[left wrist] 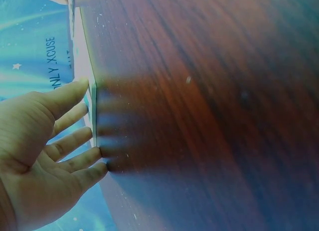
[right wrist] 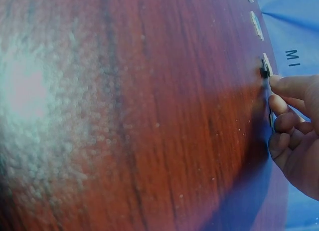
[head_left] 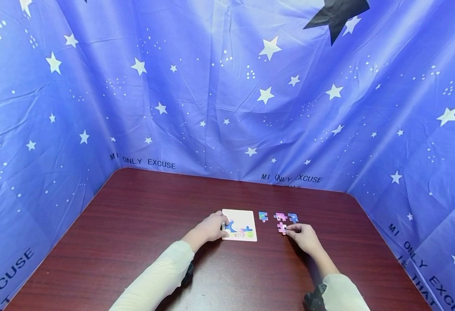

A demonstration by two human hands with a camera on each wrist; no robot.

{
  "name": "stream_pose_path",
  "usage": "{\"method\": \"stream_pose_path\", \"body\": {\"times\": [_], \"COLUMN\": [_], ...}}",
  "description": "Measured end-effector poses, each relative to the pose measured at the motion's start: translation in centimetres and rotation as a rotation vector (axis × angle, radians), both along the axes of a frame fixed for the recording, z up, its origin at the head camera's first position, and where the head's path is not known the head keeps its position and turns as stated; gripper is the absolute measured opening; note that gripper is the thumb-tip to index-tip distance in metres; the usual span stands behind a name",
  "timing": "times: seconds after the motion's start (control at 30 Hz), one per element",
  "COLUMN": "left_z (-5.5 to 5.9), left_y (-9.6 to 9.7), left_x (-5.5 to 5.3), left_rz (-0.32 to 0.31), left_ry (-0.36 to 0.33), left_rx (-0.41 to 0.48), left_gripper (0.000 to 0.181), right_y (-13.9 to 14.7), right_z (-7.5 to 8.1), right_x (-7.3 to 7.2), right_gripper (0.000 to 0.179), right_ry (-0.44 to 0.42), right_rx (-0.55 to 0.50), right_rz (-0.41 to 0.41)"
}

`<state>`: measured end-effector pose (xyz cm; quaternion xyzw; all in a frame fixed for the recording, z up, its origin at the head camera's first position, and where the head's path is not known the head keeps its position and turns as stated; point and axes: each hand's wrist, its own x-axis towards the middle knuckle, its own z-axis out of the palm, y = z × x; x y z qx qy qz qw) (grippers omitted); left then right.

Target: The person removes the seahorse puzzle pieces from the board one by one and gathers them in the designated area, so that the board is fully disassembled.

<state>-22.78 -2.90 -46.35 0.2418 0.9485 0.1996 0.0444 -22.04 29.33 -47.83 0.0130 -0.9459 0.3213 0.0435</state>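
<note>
A white square puzzle board (head_left: pixel 238 216) lies on the table, with blue, pink and green pieces fitted along its near part. My left hand (head_left: pixel 213 226) rests at the board's left side; in the left wrist view its fairly straight fingers (left wrist: pixel 75 138) and thumb touch the board's edge. To the right of the board, my right hand (head_left: pixel 307 238) pinches a pink jigsaw piece (head_left: pixel 281 226) between thumb and fingertips. The right wrist view shows that piece (right wrist: pixel 266 64) edge-on, tilted a little above the table, with a dark shadow under it.
Behind the pinched piece lie another pink piece (head_left: pixel 280 216) and a blue piece (head_left: pixel 293 217) side by side. A blue-green piece (head_left: pixel 263 216) sits nearer the board. Blue star-patterned cloth (head_left: pixel 227 129) hangs around the dark red wooden table (head_left: pixel 153 203).
</note>
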Motion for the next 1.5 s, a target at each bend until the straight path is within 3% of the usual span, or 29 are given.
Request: {"method": "stream_pose_path", "body": {"times": [1.5], "left_z": [-0.20], "left_y": [0.12], "left_x": [-0.06], "left_rz": [0.015], "left_ry": [-0.013], "left_rx": [-0.008], "left_gripper": [0.030], "right_y": [-0.21], "right_z": [-0.22], "right_x": [-0.09], "right_gripper": [0.013], "right_ry": [-0.022], "right_rx": [-0.020], "right_rz": [-0.033]}}
